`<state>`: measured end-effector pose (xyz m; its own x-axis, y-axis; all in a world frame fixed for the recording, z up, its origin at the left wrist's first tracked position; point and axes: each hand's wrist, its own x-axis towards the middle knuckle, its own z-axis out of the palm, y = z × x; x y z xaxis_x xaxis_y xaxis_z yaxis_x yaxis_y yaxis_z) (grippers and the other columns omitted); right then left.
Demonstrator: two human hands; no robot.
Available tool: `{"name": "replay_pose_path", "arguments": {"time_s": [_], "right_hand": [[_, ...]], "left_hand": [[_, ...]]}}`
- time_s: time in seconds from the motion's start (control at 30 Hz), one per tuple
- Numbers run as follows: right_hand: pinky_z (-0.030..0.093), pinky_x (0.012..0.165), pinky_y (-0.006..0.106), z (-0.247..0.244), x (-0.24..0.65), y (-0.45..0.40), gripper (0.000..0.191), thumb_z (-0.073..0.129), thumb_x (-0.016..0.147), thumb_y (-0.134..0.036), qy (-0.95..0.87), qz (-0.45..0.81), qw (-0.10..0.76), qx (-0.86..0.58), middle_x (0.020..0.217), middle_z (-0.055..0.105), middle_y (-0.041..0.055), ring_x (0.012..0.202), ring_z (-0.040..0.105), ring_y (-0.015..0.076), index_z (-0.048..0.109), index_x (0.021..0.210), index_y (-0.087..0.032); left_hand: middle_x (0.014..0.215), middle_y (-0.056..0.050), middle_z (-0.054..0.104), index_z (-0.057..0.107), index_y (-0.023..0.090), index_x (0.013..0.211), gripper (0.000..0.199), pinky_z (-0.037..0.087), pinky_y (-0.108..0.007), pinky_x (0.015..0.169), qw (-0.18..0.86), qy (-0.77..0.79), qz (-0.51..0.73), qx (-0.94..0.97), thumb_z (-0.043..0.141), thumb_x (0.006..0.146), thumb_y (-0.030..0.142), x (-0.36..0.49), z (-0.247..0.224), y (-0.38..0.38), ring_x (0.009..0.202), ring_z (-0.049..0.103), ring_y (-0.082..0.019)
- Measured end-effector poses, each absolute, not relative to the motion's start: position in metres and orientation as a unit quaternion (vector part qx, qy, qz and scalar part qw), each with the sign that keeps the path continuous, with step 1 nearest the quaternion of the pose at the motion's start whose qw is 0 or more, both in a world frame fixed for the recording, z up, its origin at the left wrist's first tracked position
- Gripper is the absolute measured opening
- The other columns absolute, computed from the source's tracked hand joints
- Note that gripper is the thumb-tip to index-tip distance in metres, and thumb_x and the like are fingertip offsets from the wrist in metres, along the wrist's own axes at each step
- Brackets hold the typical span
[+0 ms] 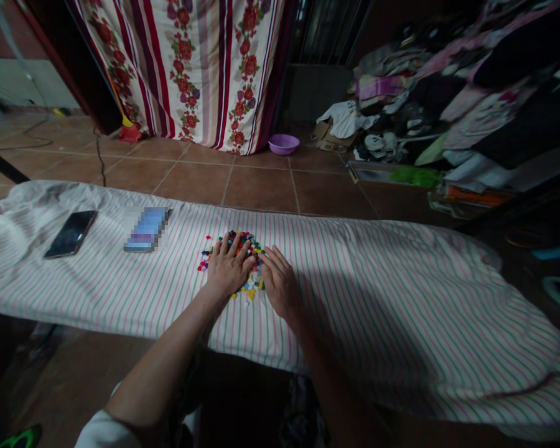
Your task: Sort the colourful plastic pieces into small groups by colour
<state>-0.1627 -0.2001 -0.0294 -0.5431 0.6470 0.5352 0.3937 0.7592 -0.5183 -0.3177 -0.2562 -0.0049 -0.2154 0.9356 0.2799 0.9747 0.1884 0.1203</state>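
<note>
A pile of small multicoloured pieces [252, 291] lies on a striped cloth [364, 280] that covers a long surface. My left hand [228, 264] rests flat on top of the pile with its fingers spread, hiding part of it. At the pile's right edge, my right hand [279, 280] is tilted on its side, fingers extended and fingertips near the pieces. Neither hand is seen to grip anything. A few pieces are scattered to the left of my left hand and toward the near side.
A dark phone [71, 234] and a second phone with a lit, pixelated screen [147, 230] lie on the cloth at left. Beyond are a floral curtain [182, 68], a purple basin [284, 144] on the tiled floor, and heaped clothes [382, 93] at right.
</note>
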Motion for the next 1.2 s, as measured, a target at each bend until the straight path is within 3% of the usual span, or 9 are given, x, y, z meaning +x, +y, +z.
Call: {"name": "replay_pose_path", "arguments": {"time_s": [0.53, 0.83, 1.03, 1.2], "right_hand": [[0.040, 0.114, 0.052, -0.033, -0.161, -0.198, 0.044, 0.030, 0.103, -0.033, -0.851, 0.182, 0.384, -0.310, 0.133, 0.063, 0.0121, 0.135, 0.047, 0.0251, 0.066, 0.124, -0.019], [0.044, 0.111, 0.055, -0.037, -0.152, -0.196, 0.044, 0.031, 0.102, -0.036, -0.852, 0.180, 0.382, -0.310, 0.128, 0.065, 0.0122, 0.131, 0.052, 0.0266, 0.068, 0.120, -0.020], [0.045, 0.111, 0.054, -0.039, -0.154, -0.196, 0.046, 0.030, 0.102, -0.038, -0.850, 0.170, 0.388, -0.312, 0.126, 0.066, 0.0137, 0.129, 0.054, 0.0268, 0.068, 0.119, -0.017], [0.045, 0.111, 0.052, -0.042, -0.160, -0.196, 0.046, 0.030, 0.103, -0.035, -0.852, 0.166, 0.388, -0.311, 0.126, 0.067, 0.0135, 0.127, 0.056, 0.0261, 0.068, 0.121, -0.017]], "left_hand": [[0.155, -0.012, 0.039, 0.046, 0.024, 0.144, 0.052, 0.030, -0.055, 0.116, 0.046, -0.721, -0.101, -0.684, 0.035, 0.097, 0.045, -0.290, -0.004, -0.269, 0.145, 0.034, -0.030], [0.156, -0.006, 0.039, 0.043, 0.032, 0.145, 0.050, 0.025, -0.050, 0.120, 0.074, -0.700, -0.109, -0.702, 0.034, 0.099, 0.046, -0.305, -0.006, -0.297, 0.145, 0.035, -0.023], [0.153, -0.006, 0.044, 0.049, 0.031, 0.142, 0.047, 0.024, -0.051, 0.120, 0.086, -0.697, -0.125, -0.701, 0.035, 0.099, 0.043, -0.320, -0.006, -0.312, 0.146, 0.032, -0.026], [0.153, -0.005, 0.044, 0.043, 0.031, 0.146, 0.049, 0.031, -0.053, 0.116, 0.074, -0.717, -0.137, -0.679, 0.033, 0.099, 0.041, -0.334, -0.007, -0.316, 0.147, 0.030, -0.030]]}}
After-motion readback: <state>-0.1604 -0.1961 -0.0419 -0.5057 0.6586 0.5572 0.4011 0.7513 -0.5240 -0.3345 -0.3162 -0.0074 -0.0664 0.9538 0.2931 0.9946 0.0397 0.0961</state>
